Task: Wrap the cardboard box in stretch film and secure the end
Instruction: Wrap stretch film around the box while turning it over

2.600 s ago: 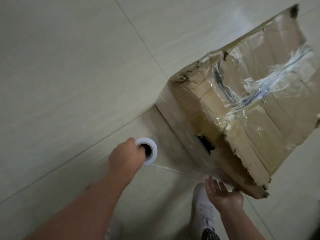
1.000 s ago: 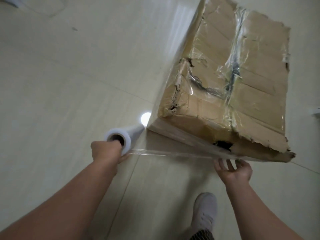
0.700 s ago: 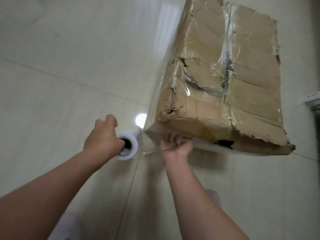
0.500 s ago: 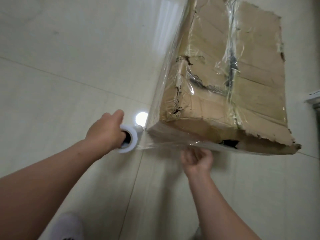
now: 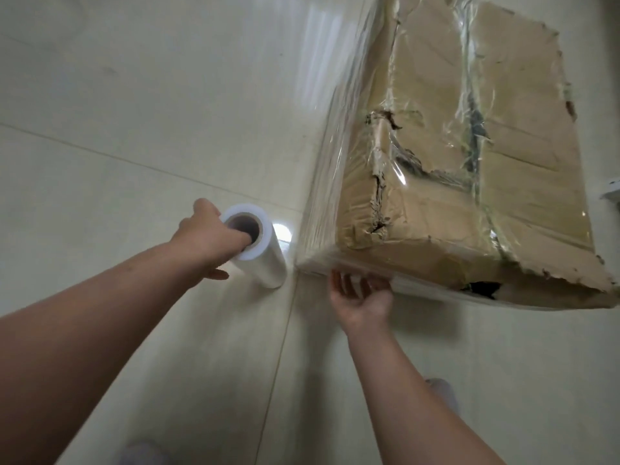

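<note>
Cardboard box (image 5: 523,95) touching right hand (image 5: 362,300), fingers straight; left hand (image 5: 204,239) grips film roll (image 5: 265,260) just beside.

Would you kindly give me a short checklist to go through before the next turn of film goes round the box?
1. Grip on the roll: the left hand has fingers in its core. Ok.
2. Film held to the box: the right hand lies with straight fingers against the wrapped near side. Ok.
3. Film taut between roll and box corner: too clear to see. Cannot tell.
4. Box sound: torn top edge, and a hole in the near side. Not ok.
5. Film end cut and secured: not visible. Cannot tell.
</note>
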